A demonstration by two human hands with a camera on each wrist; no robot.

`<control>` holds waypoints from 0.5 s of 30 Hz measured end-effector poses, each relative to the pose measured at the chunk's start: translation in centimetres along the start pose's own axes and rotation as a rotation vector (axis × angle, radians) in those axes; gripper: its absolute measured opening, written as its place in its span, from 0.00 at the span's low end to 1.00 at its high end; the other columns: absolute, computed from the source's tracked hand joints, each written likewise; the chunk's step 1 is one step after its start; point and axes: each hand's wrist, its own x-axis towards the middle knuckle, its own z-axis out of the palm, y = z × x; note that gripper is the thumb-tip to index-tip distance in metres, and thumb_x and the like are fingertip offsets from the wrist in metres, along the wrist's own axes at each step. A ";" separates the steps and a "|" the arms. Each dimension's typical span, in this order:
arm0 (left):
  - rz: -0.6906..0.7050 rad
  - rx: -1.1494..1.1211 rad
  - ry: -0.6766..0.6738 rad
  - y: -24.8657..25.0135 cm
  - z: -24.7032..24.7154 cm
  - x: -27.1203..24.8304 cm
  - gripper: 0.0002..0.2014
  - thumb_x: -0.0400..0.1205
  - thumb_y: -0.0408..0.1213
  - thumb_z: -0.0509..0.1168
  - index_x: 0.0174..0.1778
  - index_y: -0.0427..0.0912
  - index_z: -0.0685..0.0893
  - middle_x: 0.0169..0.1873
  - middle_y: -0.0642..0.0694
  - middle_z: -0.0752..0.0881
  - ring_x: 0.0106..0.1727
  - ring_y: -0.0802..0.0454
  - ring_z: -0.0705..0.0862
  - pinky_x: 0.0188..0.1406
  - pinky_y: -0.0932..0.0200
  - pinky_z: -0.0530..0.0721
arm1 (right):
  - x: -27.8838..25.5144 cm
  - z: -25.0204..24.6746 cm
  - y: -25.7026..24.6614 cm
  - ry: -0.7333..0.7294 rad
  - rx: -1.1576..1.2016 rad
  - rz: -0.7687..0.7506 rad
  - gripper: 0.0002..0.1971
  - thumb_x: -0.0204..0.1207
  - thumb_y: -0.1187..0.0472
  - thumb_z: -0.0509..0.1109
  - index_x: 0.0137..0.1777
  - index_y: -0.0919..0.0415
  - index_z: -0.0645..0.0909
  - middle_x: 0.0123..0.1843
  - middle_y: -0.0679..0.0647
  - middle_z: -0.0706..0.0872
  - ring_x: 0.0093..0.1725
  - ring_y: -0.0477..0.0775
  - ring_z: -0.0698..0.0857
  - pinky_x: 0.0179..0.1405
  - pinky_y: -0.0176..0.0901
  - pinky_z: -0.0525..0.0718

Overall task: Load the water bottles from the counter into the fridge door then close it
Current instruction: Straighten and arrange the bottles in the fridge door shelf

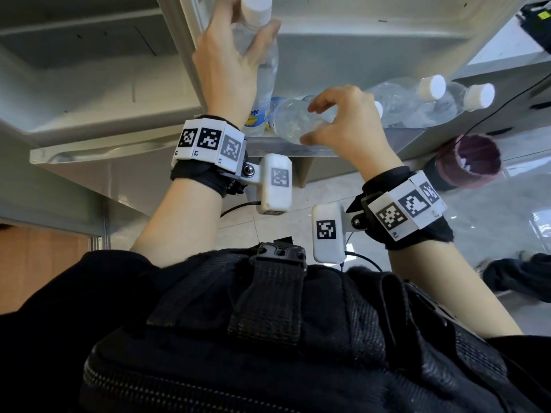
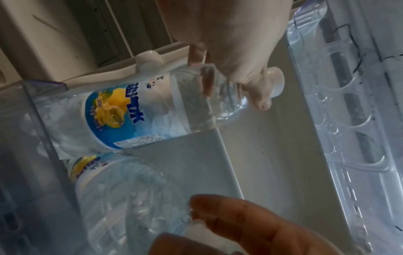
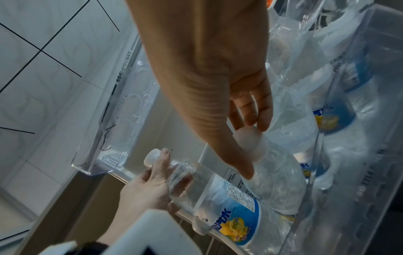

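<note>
My left hand (image 1: 247, 34) grips a clear water bottle (image 1: 262, 70) with a white cap just below its neck. The bottle (image 2: 130, 113) has a blue and yellow label, leans tilted, and its base is in the clear fridge door bin (image 1: 301, 146). My right hand (image 1: 316, 123) curls over the top of a second bottle (image 1: 293, 120) standing in the bin beside it, fingertips on the cap (image 3: 250, 139) and thumb on the shoulder. Two more capped bottles (image 1: 432, 93) stand further right in the same bin (image 3: 348, 189).
A clear egg pocket (image 3: 122, 112) hangs on the door above the bin. The open fridge body (image 1: 89, 84) is to the left. A dark red container (image 1: 471, 162) and a black cable lie on the tiled floor right of the door. A black bag (image 1: 268, 338) is strapped on my chest.
</note>
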 end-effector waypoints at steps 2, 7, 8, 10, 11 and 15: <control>-0.004 -0.015 0.086 -0.5 -0.4 0.0 0.22 0.77 0.51 0.69 0.54 0.34 0.81 0.48 0.51 0.88 0.50 0.54 0.86 0.51 0.60 0.83 | 0.2 0.3 0.1 0.005 -0.002 -0.012 0.20 0.58 0.59 0.83 0.52 0.57 0.85 0.56 0.54 0.86 0.54 0.52 0.82 0.34 0.16 0.69; -0.027 -0.053 0.213 -2.3 -1.5 0.1 0.20 0.79 0.45 0.69 0.57 0.32 0.77 0.45 0.58 0.85 0.45 0.72 0.82 0.50 0.71 0.80 | 0.7 0.6 0.1 0.030 0.018 -0.022 0.20 0.58 0.64 0.80 0.52 0.58 0.85 0.55 0.58 0.86 0.54 0.56 0.82 0.44 0.37 0.72; -0.043 -0.052 0.205 -2.6 -1.4 -0.1 0.20 0.79 0.45 0.69 0.56 0.32 0.77 0.44 0.56 0.84 0.44 0.72 0.81 0.49 0.71 0.79 | 0.8 0.7 0.2 0.032 0.020 -0.023 0.20 0.57 0.64 0.80 0.52 0.59 0.85 0.55 0.58 0.85 0.54 0.56 0.82 0.44 0.37 0.72; -0.092 -0.041 0.159 -3.0 -1.0 -0.9 0.18 0.78 0.46 0.70 0.54 0.36 0.77 0.44 0.55 0.84 0.45 0.66 0.81 0.49 0.67 0.81 | 0.9 0.7 0.3 0.035 0.021 -0.027 0.20 0.58 0.64 0.80 0.52 0.59 0.85 0.55 0.58 0.86 0.55 0.57 0.82 0.45 0.38 0.72; -0.119 -0.032 0.118 -3.3 -0.6 -1.4 0.16 0.78 0.47 0.70 0.53 0.39 0.77 0.45 0.55 0.83 0.46 0.61 0.82 0.49 0.65 0.81 | 0.9 0.7 0.3 0.036 0.019 -0.028 0.20 0.58 0.64 0.80 0.53 0.59 0.85 0.55 0.59 0.86 0.55 0.57 0.82 0.45 0.38 0.72; -0.171 0.005 0.026 -3.8 0.0 -2.7 0.17 0.79 0.47 0.69 0.56 0.40 0.77 0.47 0.56 0.82 0.50 0.60 0.80 0.47 0.79 0.73 | 0.8 0.7 0.4 0.032 0.016 -0.035 0.20 0.59 0.62 0.81 0.53 0.59 0.85 0.56 0.58 0.86 0.55 0.56 0.82 0.46 0.38 0.72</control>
